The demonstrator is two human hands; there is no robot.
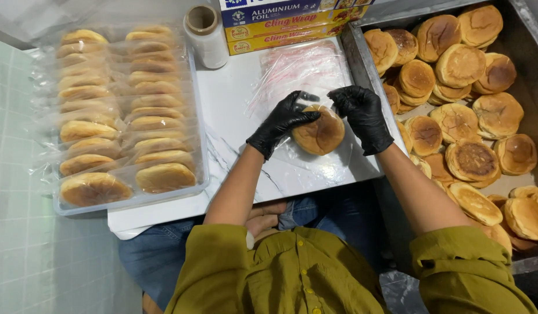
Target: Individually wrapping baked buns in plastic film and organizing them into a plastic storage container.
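Observation:
A round golden-brown bun [319,134] lies on a clear plastic bag [292,160] on a white marbled board [234,110]. My left hand [280,121], in a black glove, grips the bun's left edge together with the bag's film. My right hand [362,113], also in a black glove, holds the bun's upper right edge. Both hands touch the bun at once. Beyond it lies a flat stack of clear bags [307,67].
A clear tray [202,174] on the left holds two rows of bagged buns. A large metal tray [357,64] on the right is piled with loose buns. A cling-film roll [205,35] and flat boxes of foil and wrap [280,23] stand at the back.

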